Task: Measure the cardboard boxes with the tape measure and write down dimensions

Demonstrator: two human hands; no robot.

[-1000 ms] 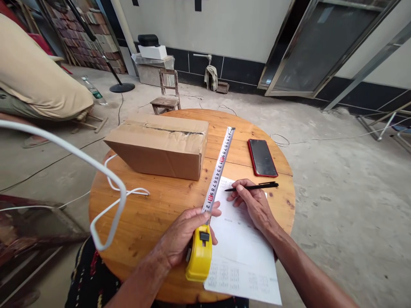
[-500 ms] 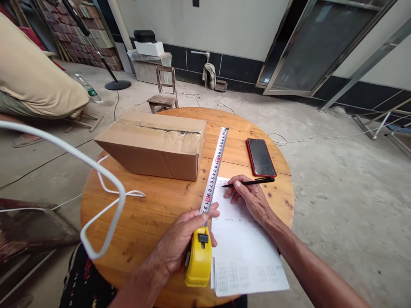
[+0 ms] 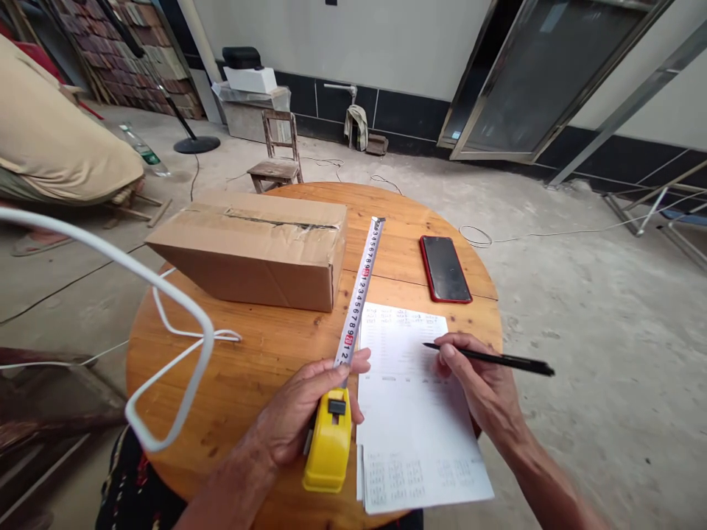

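My left hand [image 3: 298, 412] grips a yellow tape measure [image 3: 328, 442] at the near edge of a round wooden table [image 3: 243, 375]. Its white blade [image 3: 361, 291] is pulled out and runs away from me past the right end of a taped cardboard box [image 3: 248, 246]. My right hand [image 3: 480, 386] holds a black pen [image 3: 491, 358] with its tip over a printed white sheet of paper [image 3: 412, 412]. The sheet lies just right of the tape measure.
A red-cased phone [image 3: 445, 269] lies face up on the table's far right. A white cable [image 3: 166, 324] loops across the left side. A small wooden chair [image 3: 276, 151], a bottle [image 3: 141, 151] and a stand base [image 3: 196, 143] are on the concrete floor beyond.
My right hand has pulled back toward me and to the right with the pen, from the top of the sheet to its middle. The left hand keeps its grip on the tape measure.
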